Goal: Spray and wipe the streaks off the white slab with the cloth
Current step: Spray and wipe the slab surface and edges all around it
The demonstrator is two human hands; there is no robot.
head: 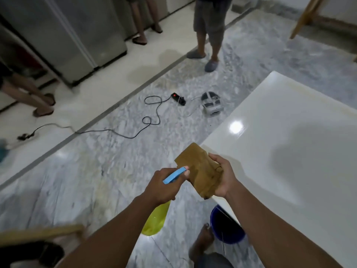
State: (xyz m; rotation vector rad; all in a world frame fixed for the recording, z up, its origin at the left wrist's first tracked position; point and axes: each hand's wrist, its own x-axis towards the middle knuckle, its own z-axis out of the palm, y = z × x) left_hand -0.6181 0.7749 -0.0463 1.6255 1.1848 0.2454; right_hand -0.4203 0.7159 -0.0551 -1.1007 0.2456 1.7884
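Observation:
The white slab [286, 144] fills the right side, glossy, with a light glare and a shadow on it. My right hand [225, 176] holds a folded brown cloth [199, 169] just off the slab's near left corner. My left hand [164, 187] grips a spray bottle by its blue trigger head [174, 175], whose nozzle points at the cloth and nearly touches it. The bottle's yellow-green body [155, 221] hangs below my left wrist, partly hidden by my forearm.
A blue bucket [225, 227] sits on the marble floor under the slab's near edge, beside my bare foot [201, 240]. A black cable with a power strip [178, 98] and a grey device [211, 105] lie ahead. Three people stand at the back by steel refrigerators [77, 39].

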